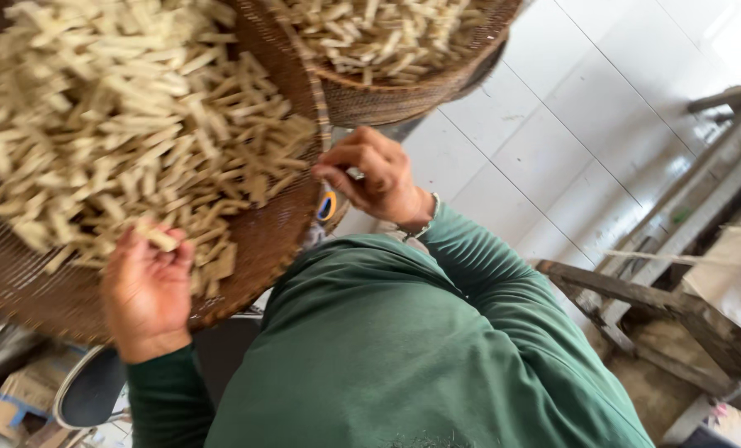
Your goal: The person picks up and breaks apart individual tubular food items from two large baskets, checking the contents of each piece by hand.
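Observation:
A wide, shallow woven tray [267, 241] holds a heap of pale cut strips [121, 108]. My left hand [146, 290] rests on the tray's near side, with one pale strip [159, 238] pinched at its fingertips. My right hand [375, 174] is at the tray's right rim, its fingers curled around a small object I cannot make out. Both arms wear green sleeves [404, 340]. There is a thin bracelet on the right wrist.
A second woven tray [404, 91] with more pale strips sits behind the first. White tiled floor [570, 149] lies to the right, with a wooden frame [661, 249] beyond it. A round metal-rimmed object [88, 390] and cardboard are at the lower left.

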